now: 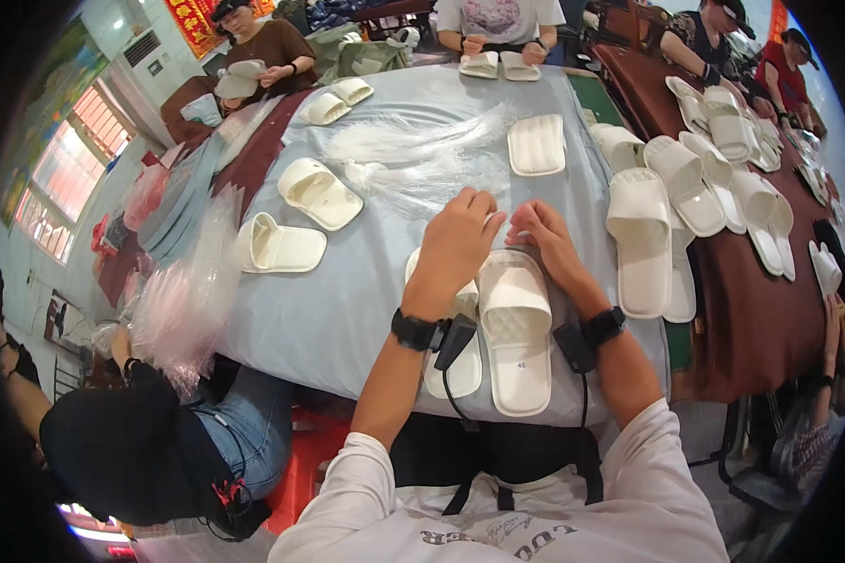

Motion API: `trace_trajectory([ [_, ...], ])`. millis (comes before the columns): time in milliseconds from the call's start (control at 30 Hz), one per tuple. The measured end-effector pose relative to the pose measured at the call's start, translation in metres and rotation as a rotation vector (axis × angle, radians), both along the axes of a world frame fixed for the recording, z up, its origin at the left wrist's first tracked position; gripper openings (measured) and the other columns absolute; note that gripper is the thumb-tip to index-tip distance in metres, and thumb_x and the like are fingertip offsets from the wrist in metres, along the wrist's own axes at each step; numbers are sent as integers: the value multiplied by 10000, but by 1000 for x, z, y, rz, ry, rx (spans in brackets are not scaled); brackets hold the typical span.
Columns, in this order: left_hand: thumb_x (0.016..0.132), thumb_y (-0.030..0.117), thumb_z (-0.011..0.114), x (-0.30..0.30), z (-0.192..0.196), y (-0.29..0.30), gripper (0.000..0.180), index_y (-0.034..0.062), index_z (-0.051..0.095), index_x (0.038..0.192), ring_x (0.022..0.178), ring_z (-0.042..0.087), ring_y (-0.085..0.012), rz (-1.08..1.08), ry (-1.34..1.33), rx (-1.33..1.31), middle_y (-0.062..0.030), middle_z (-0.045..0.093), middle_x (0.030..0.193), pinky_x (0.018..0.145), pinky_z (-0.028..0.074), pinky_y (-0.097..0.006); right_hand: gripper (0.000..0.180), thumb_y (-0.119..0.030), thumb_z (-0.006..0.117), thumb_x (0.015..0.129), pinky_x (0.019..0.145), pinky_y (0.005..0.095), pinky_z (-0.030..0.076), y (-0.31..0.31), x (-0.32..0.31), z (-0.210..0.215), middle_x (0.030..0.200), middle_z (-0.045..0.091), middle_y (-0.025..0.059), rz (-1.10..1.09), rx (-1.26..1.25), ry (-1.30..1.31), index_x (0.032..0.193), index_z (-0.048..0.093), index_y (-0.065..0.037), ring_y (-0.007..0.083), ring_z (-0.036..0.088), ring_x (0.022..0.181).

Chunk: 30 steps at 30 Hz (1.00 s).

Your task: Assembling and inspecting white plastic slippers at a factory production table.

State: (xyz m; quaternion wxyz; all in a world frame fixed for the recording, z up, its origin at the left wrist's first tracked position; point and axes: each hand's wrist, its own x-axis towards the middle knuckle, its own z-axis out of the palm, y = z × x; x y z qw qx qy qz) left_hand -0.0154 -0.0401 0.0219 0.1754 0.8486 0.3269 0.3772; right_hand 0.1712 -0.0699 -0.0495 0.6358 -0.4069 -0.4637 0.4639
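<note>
A white slipper (518, 342) lies on the grey-blue cloth right in front of me, toe end away from me. Its mate (456, 368) lies to its left, partly covered by my left wrist and forearm. Just past the toe ends, my left hand (462, 233) is closed, fingers curled against the thumb. Close beside it, fingertips pinched together, is my right hand (543, 235). Whatever lies between the fingers of either hand is too small or hidden to make out. Loose clear plastic bags (422, 141) spread over the cloth beyond my hands.
More white slippers (319, 192) lie to the left and several (640, 239) are piled at right, some on the brown cloth (714, 324). One slipper (537, 145) rests beyond my right hand. A plastic bundle (183, 296) hangs at left, beside a seated person (127, 441). Other people work around the table.
</note>
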Motion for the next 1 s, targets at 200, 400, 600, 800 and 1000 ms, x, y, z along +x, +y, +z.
trace_trajectory([
  [200,986,332,640,-48,43,-49,292,48,665,1048,679,663,-314,8,322,-475,-171,666,730,645,492,-397,349,-300,503,1086,751,287,539,1,-1,-8,856,625,29,-13,-14,-135,923,616,-13,120,613,768],
  [400,956,362,677,-48,25,-91,363,61,652,1158,760,690,-340,81,279,-263,-171,700,794,709,526,-428,348,-283,516,1076,708,273,510,6,1,-15,819,630,27,-2,-1,-209,904,629,-3,111,600,738],
  [600,919,241,722,-45,-16,-113,566,-18,455,1347,1179,579,-424,-48,233,-162,-288,570,1299,975,470,-454,336,-275,523,1071,699,267,501,7,1,-15,803,622,26,1,-16,-174,904,630,-4,108,593,723],
  [800,933,43,589,-27,-27,-93,323,13,426,1211,1029,614,-505,103,41,-274,-320,645,1083,844,486,-541,328,-285,527,1072,693,269,512,7,2,-12,835,625,37,1,-18,-157,916,628,-15,114,600,721],
  [1000,907,-23,526,-39,-28,-86,302,27,435,1190,951,648,-477,142,45,-235,-270,692,992,778,498,-543,319,-312,538,1065,647,276,522,8,8,-13,842,629,48,-56,-61,-8,953,629,-28,119,609,669],
])
